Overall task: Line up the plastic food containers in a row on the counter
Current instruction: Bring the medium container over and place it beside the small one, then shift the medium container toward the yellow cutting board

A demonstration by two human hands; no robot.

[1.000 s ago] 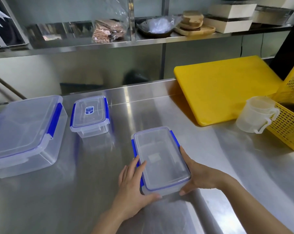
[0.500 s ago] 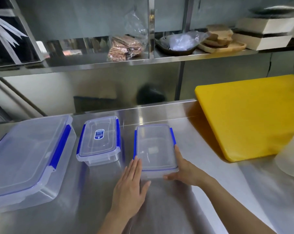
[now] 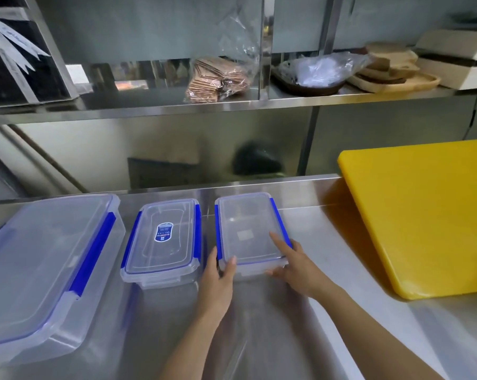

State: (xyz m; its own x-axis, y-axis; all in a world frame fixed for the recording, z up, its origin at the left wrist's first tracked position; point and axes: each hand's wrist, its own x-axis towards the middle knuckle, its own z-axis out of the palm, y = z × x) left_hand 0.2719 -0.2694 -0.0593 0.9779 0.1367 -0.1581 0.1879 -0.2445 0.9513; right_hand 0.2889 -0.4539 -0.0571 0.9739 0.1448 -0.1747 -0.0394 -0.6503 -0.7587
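Both hands hold the rightmost container [image 3: 249, 231] at its near end on the tabletop [image 3: 300, 325]: left hand [image 3: 216, 281] grip wraps the near-left corner, right hand [image 3: 297, 266] grip the near-right, forefinger on the lid. Left of the grip sit the labelled container [image 3: 162, 239] and the large container [image 3: 45, 264], cut off at the frame edge

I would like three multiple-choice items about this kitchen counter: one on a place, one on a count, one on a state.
1. Which container stands between the other two?
A. the labelled container
B. the large container
C. the held container

2. How many lidded containers stand on the counter?
A. two
B. three
C. five

3. What do the hands do?
A. rest flat on the counter
B. lift the yellow cutting board
C. grip one container

Key:
1 A: the labelled container has the large container and the held container beside it.
2 B: three show.
3 C: the left hand and right hand clasp its near end.
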